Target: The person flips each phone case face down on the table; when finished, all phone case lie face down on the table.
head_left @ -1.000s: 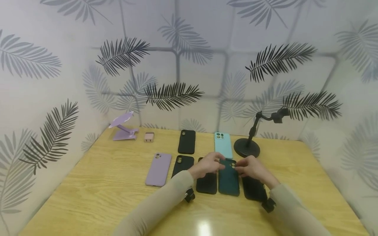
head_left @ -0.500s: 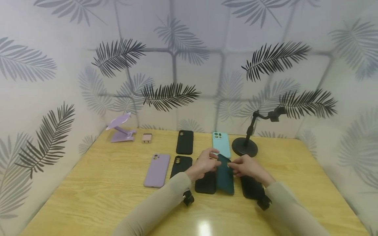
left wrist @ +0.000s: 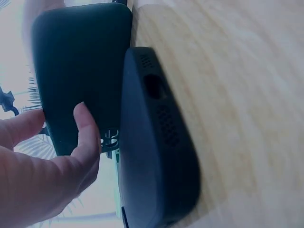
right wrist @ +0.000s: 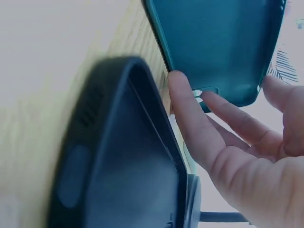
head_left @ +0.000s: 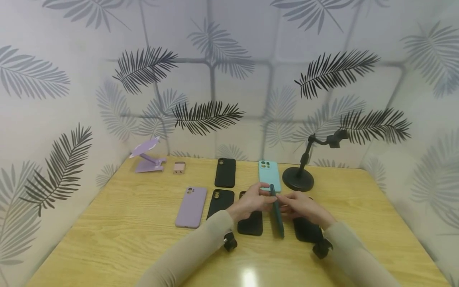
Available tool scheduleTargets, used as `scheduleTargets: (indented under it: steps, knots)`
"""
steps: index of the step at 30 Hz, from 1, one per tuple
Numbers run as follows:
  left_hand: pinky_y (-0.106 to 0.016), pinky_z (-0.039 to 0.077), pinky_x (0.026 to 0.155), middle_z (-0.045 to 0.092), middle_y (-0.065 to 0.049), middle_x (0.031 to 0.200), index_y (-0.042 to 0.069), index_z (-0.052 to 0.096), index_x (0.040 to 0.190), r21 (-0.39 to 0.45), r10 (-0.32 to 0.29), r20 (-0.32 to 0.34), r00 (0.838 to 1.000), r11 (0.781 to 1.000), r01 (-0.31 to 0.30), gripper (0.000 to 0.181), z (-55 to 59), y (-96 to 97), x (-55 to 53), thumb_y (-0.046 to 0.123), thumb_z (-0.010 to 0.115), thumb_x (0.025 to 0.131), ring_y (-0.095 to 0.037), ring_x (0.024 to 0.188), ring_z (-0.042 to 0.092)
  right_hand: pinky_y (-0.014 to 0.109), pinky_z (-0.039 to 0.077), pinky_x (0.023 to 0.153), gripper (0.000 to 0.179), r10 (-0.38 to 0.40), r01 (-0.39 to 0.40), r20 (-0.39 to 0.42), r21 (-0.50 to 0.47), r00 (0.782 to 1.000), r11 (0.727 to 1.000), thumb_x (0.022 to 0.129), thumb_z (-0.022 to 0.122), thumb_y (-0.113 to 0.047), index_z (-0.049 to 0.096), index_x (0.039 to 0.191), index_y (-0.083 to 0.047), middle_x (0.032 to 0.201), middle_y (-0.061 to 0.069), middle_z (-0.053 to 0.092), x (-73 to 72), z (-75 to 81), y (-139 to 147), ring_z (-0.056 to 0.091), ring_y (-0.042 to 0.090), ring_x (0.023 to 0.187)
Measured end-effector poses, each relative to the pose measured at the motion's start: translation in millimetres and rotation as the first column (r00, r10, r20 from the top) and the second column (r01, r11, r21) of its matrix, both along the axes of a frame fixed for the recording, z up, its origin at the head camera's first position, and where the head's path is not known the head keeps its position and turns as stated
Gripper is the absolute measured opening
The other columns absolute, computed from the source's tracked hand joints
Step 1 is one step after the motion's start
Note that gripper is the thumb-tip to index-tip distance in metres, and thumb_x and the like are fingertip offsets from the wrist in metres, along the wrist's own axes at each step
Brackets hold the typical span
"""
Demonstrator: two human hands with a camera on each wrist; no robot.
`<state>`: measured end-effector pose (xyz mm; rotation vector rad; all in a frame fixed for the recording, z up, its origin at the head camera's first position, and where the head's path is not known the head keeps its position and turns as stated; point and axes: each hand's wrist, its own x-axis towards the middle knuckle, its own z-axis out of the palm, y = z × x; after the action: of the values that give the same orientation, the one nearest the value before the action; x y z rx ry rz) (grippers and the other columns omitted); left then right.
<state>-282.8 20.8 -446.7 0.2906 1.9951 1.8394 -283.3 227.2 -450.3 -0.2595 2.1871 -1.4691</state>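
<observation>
A dark green phone case (head_left: 278, 219) stands on its long edge between both hands, its thin side facing up. My left hand (head_left: 251, 203) holds it near the top end; in the left wrist view the thumb is at the edge and a finger (left wrist: 85, 126) lies on the smooth back. From the other side my right hand (head_left: 303, 205) grips the same end, fingertips against the hollow inside (right wrist: 218, 47) and thumb at the rim. A black phone case (head_left: 250, 224) lies left of it, and another black case (head_left: 306, 231), hollow side up, lies right, partly under the right hand.
Behind the hands lies a light blue phone case (head_left: 269, 173), beside a black stand with a round base (head_left: 298, 180). To the left are a purple case (head_left: 191, 207), two more black cases (head_left: 225, 173), a pink charger (head_left: 179, 168) and a purple folding stand (head_left: 148, 159).
The dark green case lay flat with its back up a second ago. Both hands have tilted it up onto its long edge, its back now facing left.
</observation>
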Motion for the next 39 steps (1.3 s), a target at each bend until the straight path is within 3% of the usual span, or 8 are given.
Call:
scheduleTargets:
  steps: [5, 9, 14, 17, 22, 28, 39]
  knots:
    - [-0.043, 0.057, 0.089, 0.057, -0.019, 0.129, 0.005, 0.047, 0.137, -0.014, -0.049, 0.035, 0.998, 0.999, 0.049, 0.046, -1.9, 2.2, 0.1, 0.02, 0.064, 0.096, -0.028, 0.102, 0.069, 0.044, 0.058, 0.086, 0.058, 0.052, -0.045, 0.067, -0.101, 0.996, 0.994, 0.103, 0.049, -0.042, 0.055, 0.131, 0.008, 0.118, 0.022, 0.068, -0.7, -1.6, 4, 0.068, 0.026, 0.105]
    - [-0.042, 0.057, 0.089, 0.057, -0.017, 0.124, 0.004, 0.048, 0.137, -0.032, -0.103, 0.057, 0.993, 0.994, 0.105, 0.045, -1.8, 0.9, -1.9, 0.016, 0.064, 0.096, -0.031, 0.109, 0.065, 0.044, 0.058, 0.085, 0.054, 0.053, -0.036, 0.101, -0.16, 0.993, 0.986, 0.103, 0.05, -0.038, 0.053, 0.133, 0.008, 0.12, 0.021, 0.067, -0.7, -1.0, 9, 0.068, 0.026, 0.106]
    - [-0.042, 0.056, 0.092, 0.055, -0.02, 0.132, 0.006, 0.051, 0.138, -0.088, -0.166, 0.051, 0.985, 0.982, 0.17, 0.045, -1.9, -2.2, -5.5, 0.011, 0.064, 0.095, -0.029, 0.111, 0.064, 0.04, 0.059, 0.079, 0.05, 0.041, -0.011, 0.143, -0.206, 0.989, 0.979, 0.103, 0.051, -0.029, 0.05, 0.134, 0.009, 0.108, 0.007, 0.07, -0.2, 2.4, 14, 0.069, 0.021, 0.098]
    - [-0.042, 0.055, 0.093, 0.052, -0.021, 0.138, 0.007, 0.052, 0.139, -0.119, -0.193, 0.044, 0.98, 0.973, 0.197, 0.046, -1.2, -3.6, -5.6, 0.01, 0.064, 0.095, -0.028, 0.112, 0.064, 0.038, 0.06, 0.078, 0.052, 0.033, -0.008, 0.13, -0.186, 0.991, 0.982, 0.103, 0.05, -0.026, 0.043, 0.139, 0.012, 0.104, 0.005, 0.071, -0.9, 4.3, 18, 0.07, 0.018, 0.094]
    - [-0.041, 0.056, 0.092, 0.047, -0.022, 0.144, 0.007, 0.053, 0.139, -0.185, -0.222, 0.013, 0.975, 0.958, 0.221, 0.045, -0.3, -4.3, -4.6, 0.011, 0.062, 0.096, -0.03, 0.117, 0.062, 0.039, 0.06, 0.08, 0.059, -0.005, 0.016, 0.087, -0.122, 0.996, 0.992, 0.103, 0.052, -0.021, 0.031, 0.146, 0.014, 0.112, 0.014, 0.07, -2.6, 5.0, 23, 0.07, 0.02, 0.095]
    - [-0.041, 0.057, 0.089, 0.047, -0.021, 0.145, 0.006, 0.054, 0.138, -0.222, -0.225, 0.001, 0.974, 0.95, 0.219, 0.041, -0.4, -4.3, -4.1, 0.009, 0.059, 0.097, -0.031, 0.121, 0.059, 0.039, 0.06, 0.082, 0.06, -0.035, 0.04, 0.07, -0.069, 0.997, 0.997, 0.102, 0.053, -0.018, 0.029, 0.146, 0.015, 0.127, 0.026, 0.061, -2.9, 2.5, 27, 0.069, 0.022, 0.098]
    - [-0.039, 0.057, 0.088, 0.049, -0.019, 0.143, 0.004, 0.055, 0.138, -0.239, -0.225, -0.009, 0.974, 0.947, 0.217, 0.039, -0.4, -5.1, -6.6, 0.007, 0.056, 0.098, -0.03, 0.122, 0.058, 0.038, 0.06, 0.08, 0.059, -0.051, 0.054, 0.058, -0.051, 0.997, 0.997, 0.101, 0.055, -0.017, 0.031, 0.146, 0.014, 0.124, 0.023, 0.063, -2.0, 3.0, 30, 0.069, 0.019, 0.093]
